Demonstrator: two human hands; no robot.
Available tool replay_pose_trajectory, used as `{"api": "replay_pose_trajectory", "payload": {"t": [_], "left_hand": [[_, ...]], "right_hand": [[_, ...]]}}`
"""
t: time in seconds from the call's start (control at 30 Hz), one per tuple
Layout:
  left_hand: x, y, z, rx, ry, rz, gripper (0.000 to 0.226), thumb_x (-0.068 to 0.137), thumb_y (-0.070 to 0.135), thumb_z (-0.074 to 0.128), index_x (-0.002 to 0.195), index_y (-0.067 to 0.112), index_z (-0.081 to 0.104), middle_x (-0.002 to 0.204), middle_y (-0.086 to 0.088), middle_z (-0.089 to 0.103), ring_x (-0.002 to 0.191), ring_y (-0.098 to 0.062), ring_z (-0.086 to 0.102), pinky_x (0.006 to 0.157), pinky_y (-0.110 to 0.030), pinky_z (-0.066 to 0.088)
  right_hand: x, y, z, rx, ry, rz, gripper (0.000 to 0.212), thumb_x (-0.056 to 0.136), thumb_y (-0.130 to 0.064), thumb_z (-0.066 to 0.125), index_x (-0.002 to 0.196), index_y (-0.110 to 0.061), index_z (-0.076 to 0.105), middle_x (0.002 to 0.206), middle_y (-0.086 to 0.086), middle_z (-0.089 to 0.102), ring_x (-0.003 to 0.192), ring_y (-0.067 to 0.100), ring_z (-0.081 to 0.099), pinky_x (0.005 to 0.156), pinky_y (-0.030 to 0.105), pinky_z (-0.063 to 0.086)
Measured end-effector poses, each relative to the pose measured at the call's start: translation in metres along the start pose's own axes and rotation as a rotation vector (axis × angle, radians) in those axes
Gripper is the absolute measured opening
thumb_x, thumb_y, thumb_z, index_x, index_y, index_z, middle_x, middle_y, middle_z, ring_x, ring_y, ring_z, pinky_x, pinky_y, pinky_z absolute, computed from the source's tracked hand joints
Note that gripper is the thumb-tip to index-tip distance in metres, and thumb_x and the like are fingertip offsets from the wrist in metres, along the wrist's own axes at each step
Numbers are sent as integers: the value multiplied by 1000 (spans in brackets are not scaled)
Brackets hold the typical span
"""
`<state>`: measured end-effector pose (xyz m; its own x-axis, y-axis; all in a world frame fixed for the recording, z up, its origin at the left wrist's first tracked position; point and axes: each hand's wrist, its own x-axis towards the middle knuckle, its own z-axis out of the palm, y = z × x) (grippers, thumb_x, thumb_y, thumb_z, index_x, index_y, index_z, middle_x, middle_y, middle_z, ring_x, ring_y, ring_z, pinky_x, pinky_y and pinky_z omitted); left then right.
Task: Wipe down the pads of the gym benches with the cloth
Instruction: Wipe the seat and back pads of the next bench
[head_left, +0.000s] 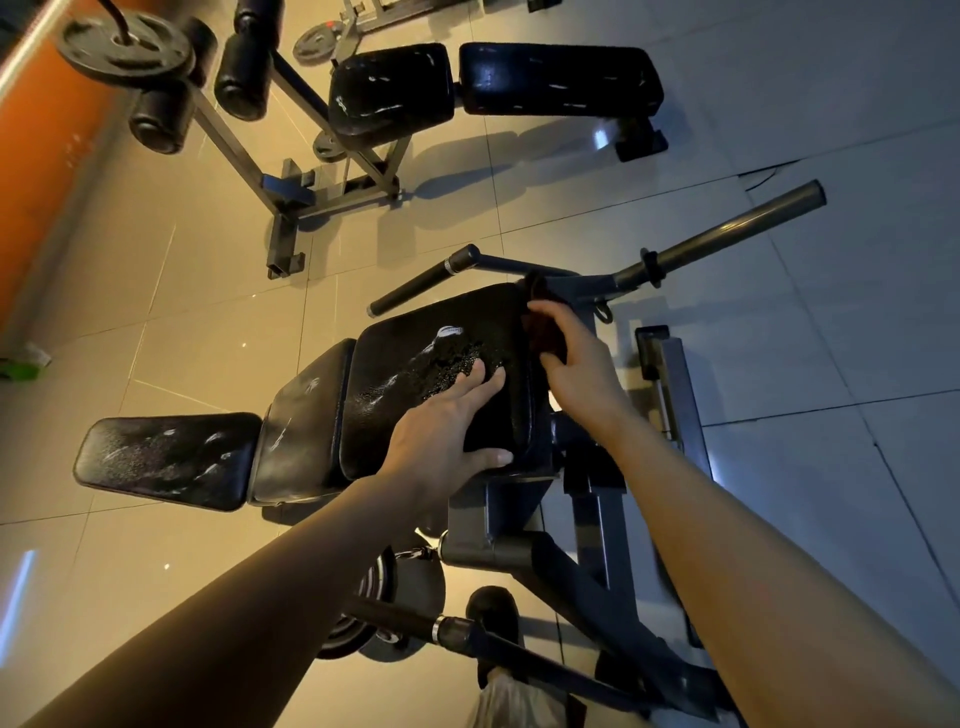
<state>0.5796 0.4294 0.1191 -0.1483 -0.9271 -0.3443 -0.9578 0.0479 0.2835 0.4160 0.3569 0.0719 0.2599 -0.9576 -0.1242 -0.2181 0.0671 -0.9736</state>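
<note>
Here, no readable labels: cloth (544, 332) w/ right hand (571, 358)

Head camera looks steeply down, close over the near bench (415, 395).

We saw a tiled floor (831, 130) that carried two gym benches: the near bench (311, 441) with three black pads, and the far bench (519, 78) beside weight plates (124, 44).

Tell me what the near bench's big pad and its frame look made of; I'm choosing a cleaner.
Big pad: black vinyl or leatherette, by its pebbled grain and glossy highlights; whitish scuffs show wear. Frame: painted metal, apparently steel tube, dark with a dull sheen.
</note>
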Motion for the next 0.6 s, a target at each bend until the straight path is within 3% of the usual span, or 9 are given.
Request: {"api": "replay_pose_trajectory", "payload": {"t": [0.07,0.13,0.23,0.3,0.47,0.53,0.6], "left_hand": [[0,0,0,-6,5,-3,88,85,41,69,151,40,10,160,14,6,146,-8,13,116,-38,26],[0,1,0,-4,0,-6,89,84,41,69,151,40,11,160,13,6,146,-9,13,115,-38,26],[0,3,-2,7,-1,-12,88,85,40,69,151,38,11,160,13,6,146,-9,14,114,-36,24],[0,4,-3,15,-3,-10,88,85,40,69,151,37,11,160,12,6,146,-10,14,115,-36,23],[-3,3,-1,-6,10,-10,87,86,40,68,151,37,10,160,12,5,146,-11,14,115,-36,23],[-5,1,3,-28,29,-3,87,87,40,67,151,37,9,161,11,4,147,-10,11,115,-37,23],[-7,-1,8,-37,49,4,85,88,40,65,152,36,9,161,10,4,147,-10,9,115,-39,24]], "right_hand": [[14,-5,-2,2,5,2,57,93,5,46,138,-29,44,141,1,47,131,16,42,108,41,42],[1,-4,-4,3,-7,-9,56,93,6,47,137,-28,45,139,0,47,129,11,42,105,31,43],[-56,7,1,34,-65,-13,59,92,5,49,133,-37,46,127,-21,45,117,-11,41,92,11,41],[-89,16,7,81,-80,12,61,92,6,50,130,-42,46,123,-30,42,112,-21,39,90,6,41],[-84,9,-13,178,-48,88,58,91,7,50,124,-41,51,117,-26,45,116,3,48,92,28,53],[-68,4,-14,182,7,85,56,92,4,51,129,-38,49,120,-19,49,120,7,48,92,29,52],[-54,-2,-4,164,13,73,54,94,2,51,134,-35,46,130,-8,51,122,9,47,90,21,48]]}}
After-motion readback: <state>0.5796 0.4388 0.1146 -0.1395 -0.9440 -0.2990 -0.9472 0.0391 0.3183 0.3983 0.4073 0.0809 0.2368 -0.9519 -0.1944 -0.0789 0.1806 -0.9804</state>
